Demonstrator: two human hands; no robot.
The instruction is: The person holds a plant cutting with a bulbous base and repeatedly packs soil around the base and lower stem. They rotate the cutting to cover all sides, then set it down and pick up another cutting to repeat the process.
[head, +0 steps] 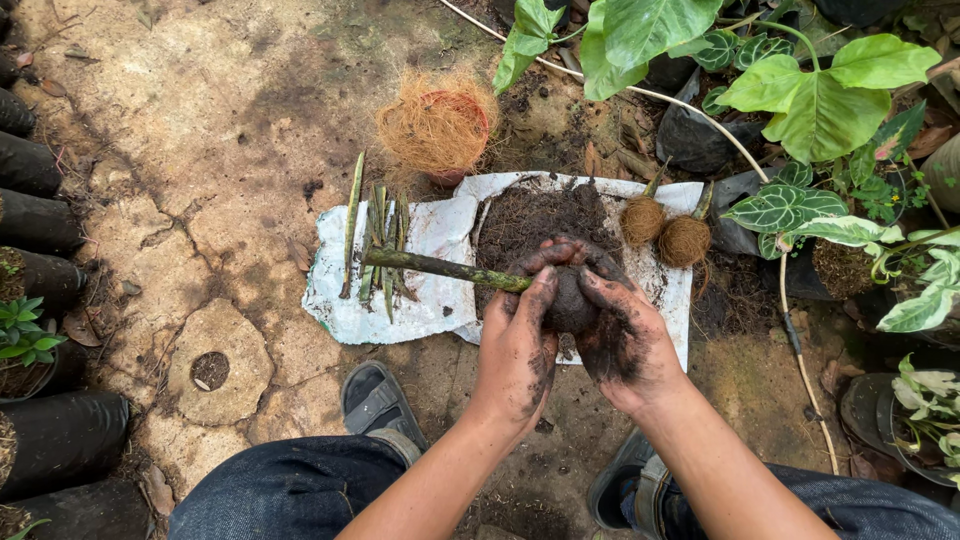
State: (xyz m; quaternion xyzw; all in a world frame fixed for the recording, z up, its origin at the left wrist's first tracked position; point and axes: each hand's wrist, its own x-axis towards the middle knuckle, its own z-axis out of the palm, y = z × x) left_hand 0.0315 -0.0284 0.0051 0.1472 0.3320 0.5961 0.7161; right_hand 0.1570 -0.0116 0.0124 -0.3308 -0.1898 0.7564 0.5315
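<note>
- Dark, damp soil forms a ball (568, 300) cupped between the left hand (518, 350) and right hand (622, 335), both closed round it.
- A green stem (440, 267) sticks out leftward from the ball.
- Just beyond the hands, a white sheet (400, 310) carries a loose soil heap (530, 222) and more stems (380, 240).
- Right of the heap: two round fibre-wrapped balls (664, 232).
- Farther off, a red pot (440, 125) brims with wiry coir.

Single head view, steeply downward, close above ground (230, 130)
</note>
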